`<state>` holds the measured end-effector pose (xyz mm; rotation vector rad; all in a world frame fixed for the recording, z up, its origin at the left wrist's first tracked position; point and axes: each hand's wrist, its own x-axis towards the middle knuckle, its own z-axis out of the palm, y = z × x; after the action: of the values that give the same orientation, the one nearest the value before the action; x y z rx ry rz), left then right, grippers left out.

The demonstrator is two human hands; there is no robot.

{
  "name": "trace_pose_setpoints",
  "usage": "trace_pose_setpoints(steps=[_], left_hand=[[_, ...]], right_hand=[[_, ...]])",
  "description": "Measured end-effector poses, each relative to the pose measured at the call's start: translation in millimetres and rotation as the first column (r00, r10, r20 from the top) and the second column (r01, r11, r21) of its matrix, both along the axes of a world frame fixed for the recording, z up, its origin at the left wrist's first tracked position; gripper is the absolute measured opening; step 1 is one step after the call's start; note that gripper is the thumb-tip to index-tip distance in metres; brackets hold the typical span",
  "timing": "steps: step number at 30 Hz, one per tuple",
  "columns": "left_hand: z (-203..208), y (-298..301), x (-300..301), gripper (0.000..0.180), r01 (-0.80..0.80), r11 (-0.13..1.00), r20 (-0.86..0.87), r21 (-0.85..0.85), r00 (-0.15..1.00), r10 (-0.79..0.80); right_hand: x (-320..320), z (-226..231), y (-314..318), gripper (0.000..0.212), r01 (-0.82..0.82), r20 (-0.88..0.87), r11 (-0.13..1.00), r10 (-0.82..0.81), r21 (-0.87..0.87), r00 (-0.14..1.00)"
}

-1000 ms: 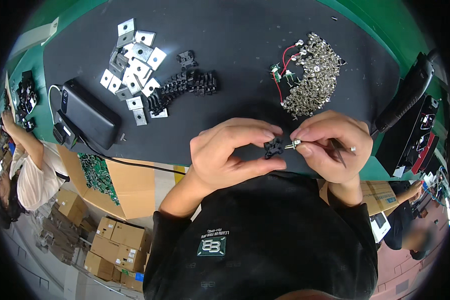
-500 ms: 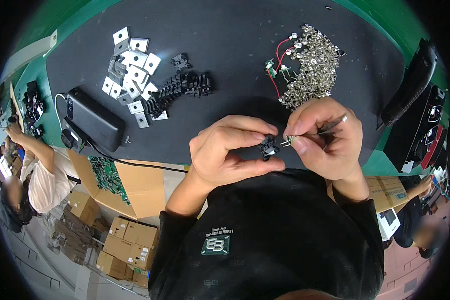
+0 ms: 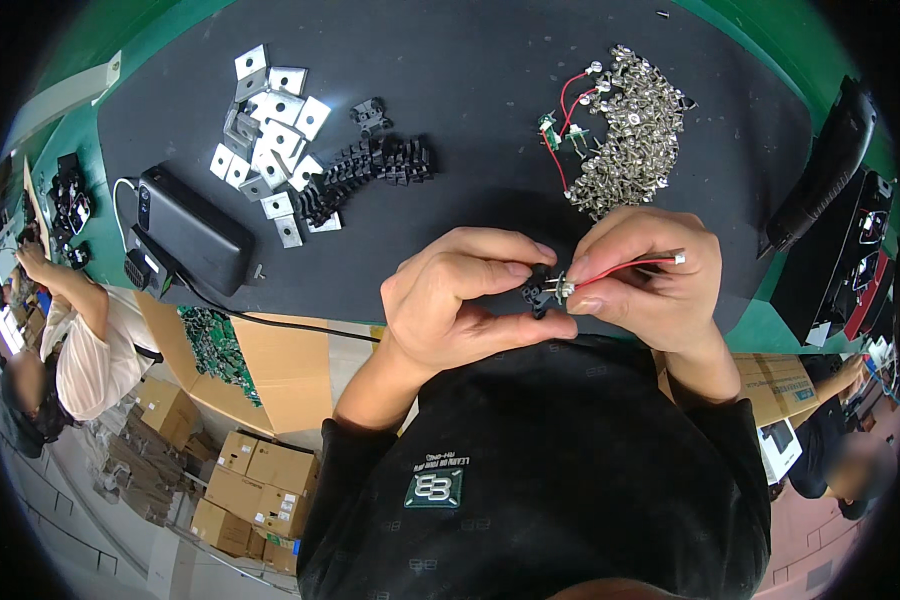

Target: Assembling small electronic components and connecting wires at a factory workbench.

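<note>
Between the thumb and fingers of my left hand [image 3: 445, 300] is a small black plastic part [image 3: 537, 292]. My right hand [image 3: 665, 280] pinches a tiny green circuit board [image 3: 564, 289] whose metal pins point left at the black part. The pins reach its edge; whether they sit inside it I cannot tell. From the board a red wire [image 3: 620, 265] runs across my right fingers to a white plug [image 3: 680, 258]. Above my right hand lies a heap of silver screws [image 3: 630, 130], with more small boards [image 3: 548, 128] on red wires at its left side.
Bent metal plates with holes [image 3: 282, 107] lie at the upper left, beside a row of black plastic parts [image 3: 370, 165]. A black power bank [image 3: 195, 230] with a cable rests at the left. A dark handheld tool [image 3: 825, 165] lies at the right edge. Co-workers sit on both sides.
My right hand has turned and brought the board closer to the black part, its pins now at the part's edge. The red wire now shows along my fingers. My left hand barely moved.
</note>
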<state>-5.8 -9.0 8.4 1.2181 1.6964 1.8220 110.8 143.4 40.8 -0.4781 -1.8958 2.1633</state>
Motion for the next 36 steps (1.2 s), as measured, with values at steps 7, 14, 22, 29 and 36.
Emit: trace_pose_setpoints(steps=[7,14,22,29,36], left_hand=[[3,0,-3,0.048,-0.007,1.000,-0.077,-0.028,0.997,0.005],[4,-2,-7,0.045,0.034,0.998,-0.093,-0.048,0.995,-0.039],[8,-1,-6,0.044,0.040,0.997,-0.138,-0.069,0.989,-0.049],[16,0,-4,0.056,0.047,0.985,-0.227,-0.164,0.970,-0.084],[22,3,-1,0.047,0.062,0.996,-0.028,-0.067,0.998,-0.064]], right_hand=[[-2,1,1,0.017,-0.050,-0.014,0.993,0.052,0.108,0.999],[-5,3,2,0.016,-0.082,0.026,0.986,0.079,0.143,0.997],[-6,1,6,0.017,-0.113,0.041,0.977,0.107,0.183,0.993],[-3,-5,6,0.016,-0.071,-0.038,0.986,0.078,0.152,0.996],[-6,-2,6,0.019,-0.042,-0.170,0.966,0.087,0.255,0.982]])
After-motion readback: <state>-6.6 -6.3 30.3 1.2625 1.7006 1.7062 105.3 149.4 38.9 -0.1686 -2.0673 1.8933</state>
